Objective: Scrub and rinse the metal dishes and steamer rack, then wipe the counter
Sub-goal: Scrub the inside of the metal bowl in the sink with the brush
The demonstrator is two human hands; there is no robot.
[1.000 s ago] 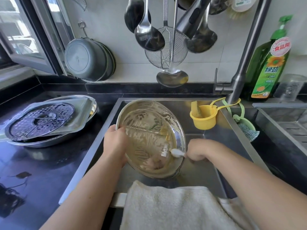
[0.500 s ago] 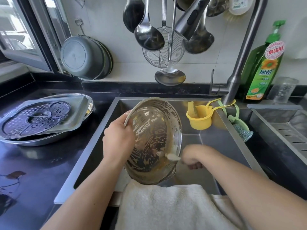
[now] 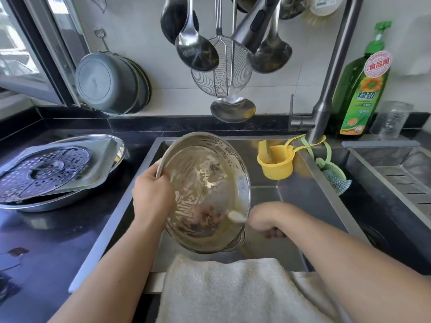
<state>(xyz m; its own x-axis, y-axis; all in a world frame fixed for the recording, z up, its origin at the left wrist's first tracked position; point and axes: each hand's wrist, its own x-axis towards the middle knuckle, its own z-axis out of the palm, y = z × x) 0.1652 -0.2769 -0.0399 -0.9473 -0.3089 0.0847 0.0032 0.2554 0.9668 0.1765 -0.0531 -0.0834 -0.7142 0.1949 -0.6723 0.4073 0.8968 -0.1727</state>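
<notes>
left hand (image 3: 152, 194) grips tilted metal dish (image 3: 205, 190); right hand (image 3: 261, 220) pinches white brush (image 3: 236, 216).
dish now tipped steeper over sink (image 3: 310, 194); scrubbing continues, rinse pending.

Glossy metal dish (image 3: 205, 183) — smeared

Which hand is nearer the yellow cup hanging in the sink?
Right. The right hand sits below the yellow cup; the left hand grips the metal dish farther left.
</notes>
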